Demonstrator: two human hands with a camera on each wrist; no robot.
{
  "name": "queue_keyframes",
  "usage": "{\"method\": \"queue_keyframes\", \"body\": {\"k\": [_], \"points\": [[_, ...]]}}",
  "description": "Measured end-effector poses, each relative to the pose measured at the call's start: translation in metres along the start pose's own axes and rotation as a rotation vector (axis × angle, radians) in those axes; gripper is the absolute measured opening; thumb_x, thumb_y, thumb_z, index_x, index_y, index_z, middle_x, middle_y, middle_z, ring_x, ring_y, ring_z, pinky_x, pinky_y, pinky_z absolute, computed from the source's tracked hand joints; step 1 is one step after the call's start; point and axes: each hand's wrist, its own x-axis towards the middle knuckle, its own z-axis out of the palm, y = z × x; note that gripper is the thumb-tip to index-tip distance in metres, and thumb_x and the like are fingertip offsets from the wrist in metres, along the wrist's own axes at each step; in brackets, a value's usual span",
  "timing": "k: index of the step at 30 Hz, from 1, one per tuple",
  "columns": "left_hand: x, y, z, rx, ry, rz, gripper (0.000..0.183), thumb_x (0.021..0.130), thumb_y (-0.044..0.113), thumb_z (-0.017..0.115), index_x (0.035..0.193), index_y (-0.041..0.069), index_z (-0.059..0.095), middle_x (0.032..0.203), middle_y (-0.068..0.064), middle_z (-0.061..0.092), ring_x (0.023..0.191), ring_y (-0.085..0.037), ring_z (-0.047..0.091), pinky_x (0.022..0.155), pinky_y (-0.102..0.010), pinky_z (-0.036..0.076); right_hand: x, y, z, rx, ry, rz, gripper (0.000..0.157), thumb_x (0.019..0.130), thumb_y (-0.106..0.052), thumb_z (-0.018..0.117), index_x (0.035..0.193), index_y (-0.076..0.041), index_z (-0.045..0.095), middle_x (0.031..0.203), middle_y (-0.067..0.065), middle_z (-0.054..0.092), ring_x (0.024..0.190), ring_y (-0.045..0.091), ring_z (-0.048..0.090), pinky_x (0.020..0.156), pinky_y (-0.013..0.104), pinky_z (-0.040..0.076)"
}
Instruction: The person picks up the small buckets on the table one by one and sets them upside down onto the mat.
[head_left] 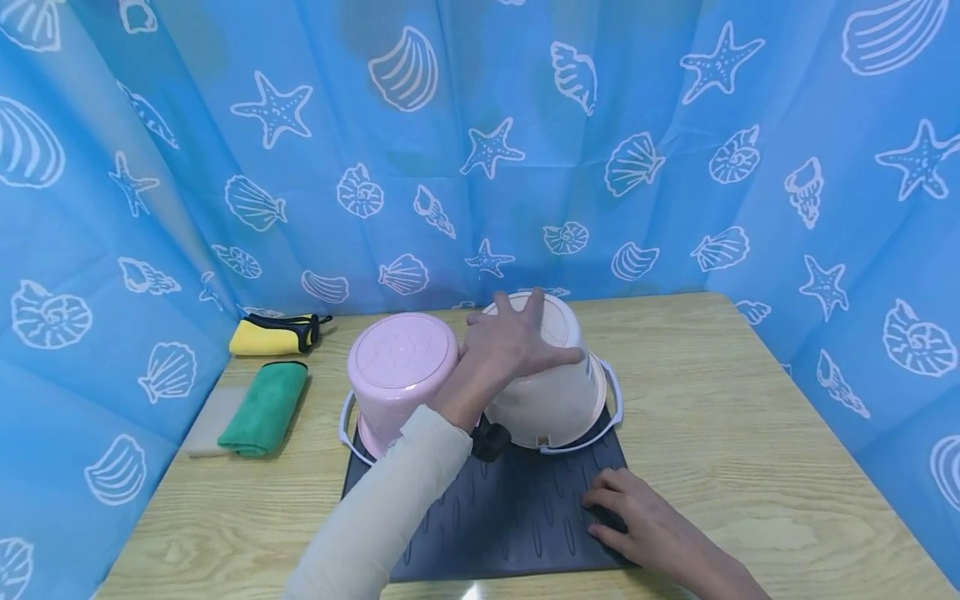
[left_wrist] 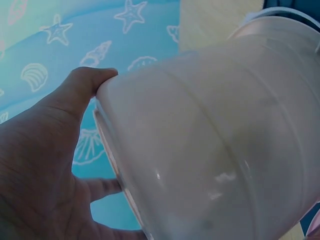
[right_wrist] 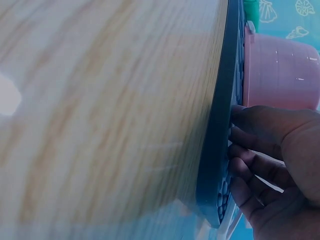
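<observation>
A whitish bucket with a pale handle stands upside down on a dark ribbed mat. My left hand spans its upturned base, thumb and fingers spread and gripping the base edge; in the left wrist view the palm is off the bucket. To the left, close by my left forearm, a pink bucket is also upturned on the mat. My right hand rests with loosely bent fingertips on the mat near its right front corner, holding nothing.
At the table's left lie a folded green cloth, a yellow cloth with black trim and a flat greyish piece partly under the green one. A blue shell-print curtain surrounds the wooden table.
</observation>
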Motion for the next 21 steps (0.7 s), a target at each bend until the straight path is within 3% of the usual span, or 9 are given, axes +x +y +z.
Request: {"method": "queue_keyframes", "body": {"k": [6, 13, 21], "points": [[0.008, 0.007, 0.006, 0.082, 0.011, -0.001, 0.110, 0.070, 0.090, 0.053, 0.160, 0.041, 0.013, 0.158, -0.016, 0.024, 0.125, -0.051, 0.044, 0.062, -0.057, 0.056, -0.001, 0.001, 0.001, 0.009, 0.027, -0.028, 0.022, 0.080, -0.015, 0.084, 0.099, -0.012, 0.074, 0.097, -0.011, 0.054, 0.086, 0.005, 0.048, 0.069, 0.026, 0.049], [0.018, 0.014, 0.013, 0.214, 0.026, 0.014, 0.111, 0.070, 0.093, 0.044, 0.161, 0.038, 0.013, 0.153, -0.019, 0.030, 0.104, -0.043, 0.057, 0.052, -0.051, 0.054, -0.001, 0.002, 0.002, 0.017, 0.020, -0.014, 0.022, 0.081, -0.015, 0.084, 0.100, -0.013, 0.074, 0.098, -0.011, 0.054, 0.087, 0.006, 0.048, 0.070, 0.027, 0.050], [0.019, 0.025, 0.020, 0.331, 0.022, 0.018, 0.112, 0.069, 0.097, 0.036, 0.161, 0.038, 0.009, 0.159, -0.020, 0.024, 0.115, -0.052, 0.051, 0.054, -0.052, 0.056, -0.002, 0.001, 0.001, 0.032, 0.004, 0.016, 0.021, 0.082, -0.016, 0.083, 0.101, -0.014, 0.074, 0.099, -0.012, 0.054, 0.087, 0.006, 0.048, 0.070, 0.027, 0.049]]}}
